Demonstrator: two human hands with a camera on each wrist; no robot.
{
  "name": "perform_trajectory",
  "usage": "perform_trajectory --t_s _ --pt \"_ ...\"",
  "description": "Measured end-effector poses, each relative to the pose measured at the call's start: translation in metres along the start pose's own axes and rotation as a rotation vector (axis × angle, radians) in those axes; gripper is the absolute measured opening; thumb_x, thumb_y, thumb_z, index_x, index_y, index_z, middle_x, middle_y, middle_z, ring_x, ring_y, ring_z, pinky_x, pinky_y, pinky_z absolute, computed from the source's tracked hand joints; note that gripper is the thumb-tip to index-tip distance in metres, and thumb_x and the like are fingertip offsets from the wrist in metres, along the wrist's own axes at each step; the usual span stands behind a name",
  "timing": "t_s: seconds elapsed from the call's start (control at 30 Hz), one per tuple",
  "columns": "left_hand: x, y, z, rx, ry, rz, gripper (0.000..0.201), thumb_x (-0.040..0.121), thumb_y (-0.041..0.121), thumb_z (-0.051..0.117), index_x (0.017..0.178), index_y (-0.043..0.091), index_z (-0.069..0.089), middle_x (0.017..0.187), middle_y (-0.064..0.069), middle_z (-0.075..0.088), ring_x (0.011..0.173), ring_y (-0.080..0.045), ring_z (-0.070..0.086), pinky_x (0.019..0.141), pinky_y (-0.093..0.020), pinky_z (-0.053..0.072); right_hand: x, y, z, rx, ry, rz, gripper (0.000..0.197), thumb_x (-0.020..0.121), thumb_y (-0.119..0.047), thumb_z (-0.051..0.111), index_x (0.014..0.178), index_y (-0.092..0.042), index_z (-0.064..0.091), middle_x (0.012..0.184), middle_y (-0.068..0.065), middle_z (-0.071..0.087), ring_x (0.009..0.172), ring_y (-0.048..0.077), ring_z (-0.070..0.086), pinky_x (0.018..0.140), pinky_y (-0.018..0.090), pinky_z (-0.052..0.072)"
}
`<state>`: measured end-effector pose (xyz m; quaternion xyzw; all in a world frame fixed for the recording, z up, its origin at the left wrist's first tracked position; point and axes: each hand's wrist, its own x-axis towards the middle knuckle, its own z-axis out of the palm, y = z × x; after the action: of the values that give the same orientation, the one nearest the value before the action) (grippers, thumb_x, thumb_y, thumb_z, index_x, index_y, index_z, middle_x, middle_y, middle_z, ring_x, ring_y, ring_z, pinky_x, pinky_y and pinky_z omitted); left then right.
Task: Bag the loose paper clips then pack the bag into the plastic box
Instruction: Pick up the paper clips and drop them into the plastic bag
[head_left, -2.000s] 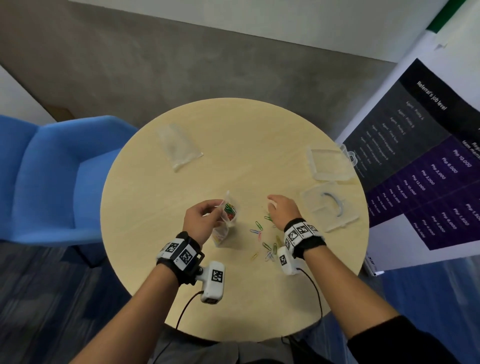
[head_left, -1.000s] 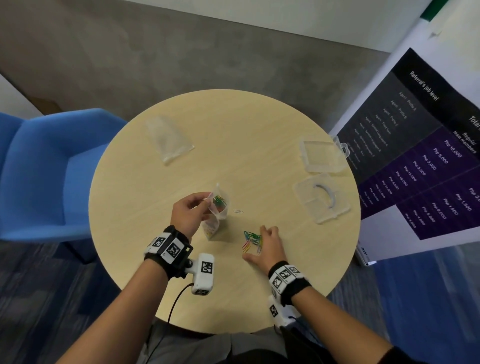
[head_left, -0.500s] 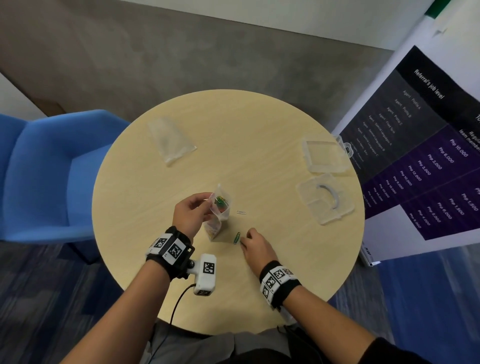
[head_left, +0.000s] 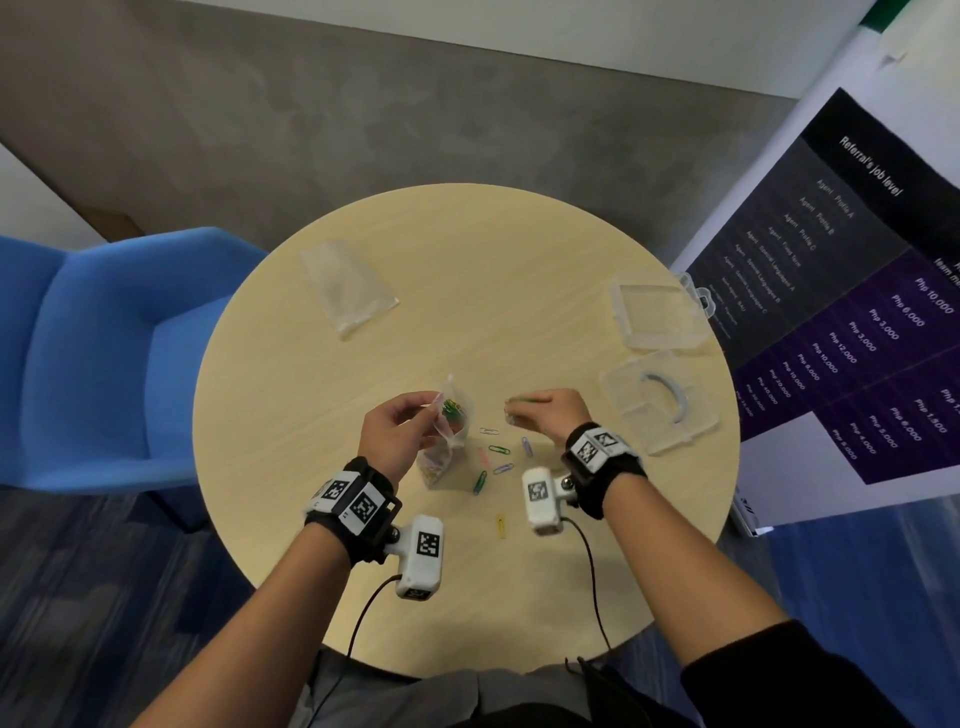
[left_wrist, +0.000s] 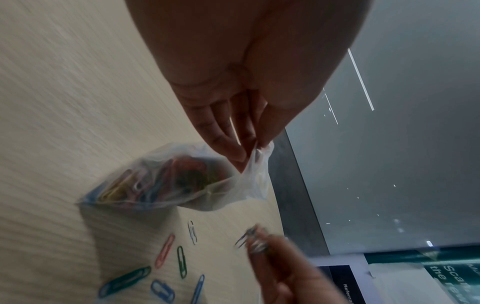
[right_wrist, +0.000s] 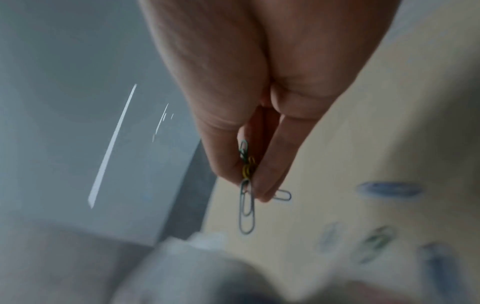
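left hand (head_left: 397, 434) pinches bag (head_left: 448, 434) mouth | right hand (head_left: 550, 415), risen off table, grips clips (right_wrist: 246, 185) (perhaps three)

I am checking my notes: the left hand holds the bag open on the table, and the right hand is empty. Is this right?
Not quite. The left hand does hold the bag open, but the right hand pinches a few paper clips, as the right wrist view shows.

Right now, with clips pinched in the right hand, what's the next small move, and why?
Probably carry the right hand left and drop its clips into the bag; the left hand holds the bag's mouth open, and more clips lie loose on the table.
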<state>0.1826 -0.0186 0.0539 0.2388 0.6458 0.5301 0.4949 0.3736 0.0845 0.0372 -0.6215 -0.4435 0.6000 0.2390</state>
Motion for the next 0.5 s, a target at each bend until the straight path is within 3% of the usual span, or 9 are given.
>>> perform_trajectory --t_s 0.07,0.13,0.27,0.37,0.5 --pt "0.002 -0.002 0.002 0.007 0.001 -0.003 0.010 0.090 0.014 0.067 0.097 0.013 0.074 0.078 -0.008 0.072 0.063 -0.015 0.063 0.060 -0.023 0.054 -0.009 -0.021 0.010 0.247 -0.132 0.015 0.014 0.076 0.006 0.074 0.090 0.005 0.072 0.088 0.019 0.072 0.079 0.026 0.069 0.076 0.026 0.059" --pt "0.003 -0.003 0.004 0.017 -0.008 -0.005 0.009 0.090 0.014 0.067 0.096 0.013 0.074 0.079 -0.011 0.073 0.065 -0.017 0.064 0.059 -0.024 0.053 -0.015 -0.036 0.027 0.206 -0.216 -0.029 0.016 0.076 0.005 0.075 0.091 0.005 0.073 0.085 0.016 0.073 0.079 0.024 0.070 0.078 0.027 0.059" --pt "0.004 -0.003 0.005 0.037 -0.017 0.008 0.009 0.090 0.012 0.066 0.096 0.012 0.073 0.083 -0.013 0.072 0.067 -0.018 0.065 0.060 -0.024 0.053 -0.020 -0.042 0.052 -0.368 -0.193 -0.228 0.021 0.074 -0.019 0.081 0.094 -0.011 0.078 0.091 0.005 0.076 0.086 0.016 0.072 0.083 0.031 0.058" --pt "0.005 -0.001 0.001 0.020 -0.022 0.012 0.009 0.091 0.009 0.065 0.094 0.013 0.072 0.081 -0.010 0.071 0.066 -0.016 0.065 0.061 -0.024 0.054 -0.025 -0.046 0.055 -0.627 -0.228 -0.316 0.035 0.081 -0.016 0.071 0.116 -0.012 0.070 0.107 0.004 0.073 0.099 0.014 0.068 0.088 0.023 0.052" --pt "0.008 -0.002 -0.004 -0.009 -0.004 0.010 0.013 0.091 0.005 0.063 0.091 0.015 0.072 0.079 -0.009 0.071 0.063 -0.012 0.064 0.057 -0.020 0.053 -0.028 -0.047 0.044 -0.377 -0.160 -0.332 0.029 0.083 0.001 0.065 0.109 -0.008 0.072 0.096 0.009 0.074 0.083 0.020 0.072 0.080 0.031 0.060"
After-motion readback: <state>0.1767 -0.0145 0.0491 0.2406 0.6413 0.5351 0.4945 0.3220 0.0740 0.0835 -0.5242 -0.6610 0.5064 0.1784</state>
